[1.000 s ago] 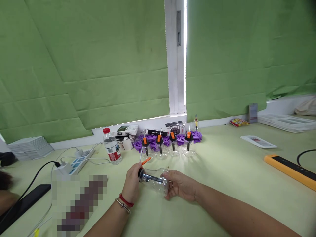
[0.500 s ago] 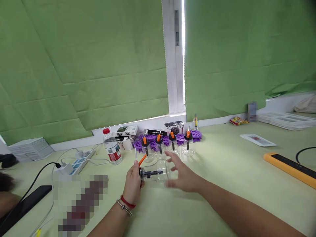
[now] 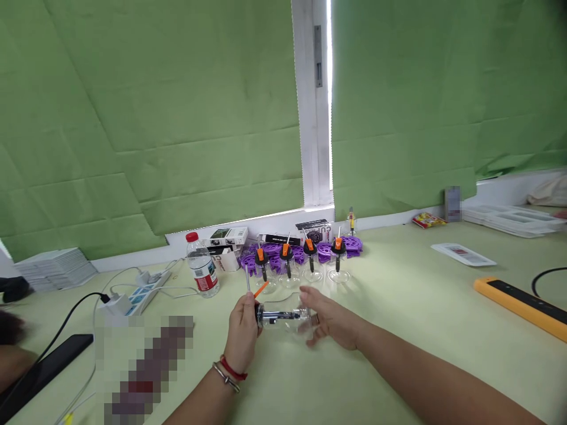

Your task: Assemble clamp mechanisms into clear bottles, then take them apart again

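Far left: a stack of white booklets (image 3: 55, 273) sits at the far edge of the pale green table (image 3: 411, 330), and a black flat device (image 3: 42, 369) lies nearer, at the left edge.
Left of centre: a white power strip (image 3: 144, 288) with white and black cables lies beside a clear plastic water bottle with a red cap (image 3: 202, 265), which stands upright.
Left hand: the left hand (image 3: 244, 330), with a red cord and a metal bangle on the wrist, is clenched around the black capped end of the glass.
Held thing: a clear glass cup with a black cap and orange lever (image 3: 279, 313) lies on its side just above the table, near the middle, between the two hands; a thin white tube and the orange lever stick up from the cap.
Right hand: the right hand (image 3: 330, 321) is released, fingers spread, its fingertips touching the open end of the glass.
Behind the hands: four more upright clear cups with orange-and-black tops (image 3: 299, 265) stand in a row, with purple plastic discs (image 3: 352, 243) and small black-and-white boxes (image 3: 228, 236) behind them by the wall.
Right: a white printed sheet (image 3: 463, 254) lies flat, and a long orange-edged black bar (image 3: 520, 307) lies near the right edge.
Backdrop: green cloth (image 3: 155, 118) covers the wall.
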The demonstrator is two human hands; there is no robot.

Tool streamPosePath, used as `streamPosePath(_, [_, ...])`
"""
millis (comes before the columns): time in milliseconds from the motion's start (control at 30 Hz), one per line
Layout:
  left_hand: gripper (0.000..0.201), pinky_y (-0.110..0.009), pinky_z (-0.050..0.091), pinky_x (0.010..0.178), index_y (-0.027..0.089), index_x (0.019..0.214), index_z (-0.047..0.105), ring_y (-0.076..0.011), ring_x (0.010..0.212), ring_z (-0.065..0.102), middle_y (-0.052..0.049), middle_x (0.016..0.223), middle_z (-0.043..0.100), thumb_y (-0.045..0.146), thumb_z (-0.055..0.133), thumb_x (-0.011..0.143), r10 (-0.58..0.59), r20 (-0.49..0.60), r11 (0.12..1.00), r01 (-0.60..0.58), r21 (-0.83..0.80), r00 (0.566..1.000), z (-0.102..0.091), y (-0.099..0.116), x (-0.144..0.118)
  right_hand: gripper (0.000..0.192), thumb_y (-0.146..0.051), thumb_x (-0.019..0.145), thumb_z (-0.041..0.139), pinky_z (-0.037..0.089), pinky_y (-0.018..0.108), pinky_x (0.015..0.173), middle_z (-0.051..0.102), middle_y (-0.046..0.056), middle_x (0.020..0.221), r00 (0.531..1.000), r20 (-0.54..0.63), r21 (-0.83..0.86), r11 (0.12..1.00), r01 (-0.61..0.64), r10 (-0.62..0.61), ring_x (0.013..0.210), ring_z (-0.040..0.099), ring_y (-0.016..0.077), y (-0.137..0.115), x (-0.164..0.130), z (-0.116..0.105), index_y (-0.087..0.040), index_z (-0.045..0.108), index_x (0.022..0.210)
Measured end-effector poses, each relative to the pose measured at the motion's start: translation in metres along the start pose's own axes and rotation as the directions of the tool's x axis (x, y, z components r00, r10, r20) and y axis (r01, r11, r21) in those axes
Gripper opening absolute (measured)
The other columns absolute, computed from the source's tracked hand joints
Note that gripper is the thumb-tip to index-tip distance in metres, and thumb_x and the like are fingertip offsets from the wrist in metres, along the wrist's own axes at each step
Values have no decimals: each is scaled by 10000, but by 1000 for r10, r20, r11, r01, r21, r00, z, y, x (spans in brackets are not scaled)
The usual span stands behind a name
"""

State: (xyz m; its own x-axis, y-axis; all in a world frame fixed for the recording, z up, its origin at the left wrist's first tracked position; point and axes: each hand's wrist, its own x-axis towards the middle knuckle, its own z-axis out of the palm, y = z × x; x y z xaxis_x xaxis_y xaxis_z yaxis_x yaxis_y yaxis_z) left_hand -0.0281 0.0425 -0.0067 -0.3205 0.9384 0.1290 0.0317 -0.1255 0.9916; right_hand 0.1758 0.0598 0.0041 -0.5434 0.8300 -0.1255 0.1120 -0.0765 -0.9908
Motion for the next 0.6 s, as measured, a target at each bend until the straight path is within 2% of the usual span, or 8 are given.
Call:
streamPosePath(33, [455,-182,271,350,192,651,459,-68,383,355,67,471,386,628,470,781,2,2,1000,-2,6,1000,0,0,0,702,-621,814,416,512,456,723,451,173,1252,1000,9,-34,999,-14,14,934,594,276,1,0,1,-253,257,1390])
streamPosePath(100, [449,-179,259,350,194,652,452,-68,390,347,67,480,385,625,483,775,-35,9,999,35,-8,999,0,-1,2,685,-506,722,629,468,461,844,473,138,1240,981,22,-252,949,191,-191,1010,555,284,0,-3,2,-260,400,1319])
streamPosePath(167, [451,-178,236,346,196,642,438,-66,380,318,72,469,359,623,471,782,-89,22,995,90,-39,996,0,0,2,693,-351,616,757,323,454,1024,434,88,1309,882,97,-460,765,450,-461,1203,411,299,-3,-7,1,-295,493,1255])
streamPosePath(233, [452,-179,230,348,197,644,434,-65,376,304,75,466,342,622,450,795,-92,22,995,93,-43,996,0,1,1,764,-351,610,764,237,450,1077,350,69,1393,834,119,-491,698,521,-539,1306,279,302,-5,-8,-1,-313,448,1304])
streamPosePath(333, [447,-182,267,370,193,672,454,-74,411,341,65,502,376,621,438,802,8,35,1000,-9,13,999,-1,-1,-2,797,-517,759,592,425,448,925,359,141,1380,970,-12,-266,936,231,-243,1204,444,292,-5,-3,-4,-258,234,1423])
streamPosePath(433, [445,-186,314,410,184,678,470,-83,468,388,43,561,436,613,459,794,125,94,987,-133,84,988,0,-4,-5,733,-555,798,519,509,424,803,516,181,1222,997,83,-256,967,17,4,1012,588,275,-3,-2,-4,-148,331,1377])
streamPosePath(500, [446,-186,309,406,185,665,463,-80,462,378,50,550,419,614,466,788,114,109,986,-126,109,987,1,-6,-4,770,-482,703,671,478,438,889,496,183,1256,980,88,-534,822,198,-179,1100,531,303,-2,-8,-4,-131,406,1335])
streamPosePath(600, [469,-185,235,351,200,620,408,-67,385,308,76,483,346,642,447,774,-65,48,996,62,65,997,3,-6,0,606,-230,746,662,351,499,1033,478,159,1283,781,251,-865,231,446,-572,1227,406,317,0,-23,-6,-161,445,1308])
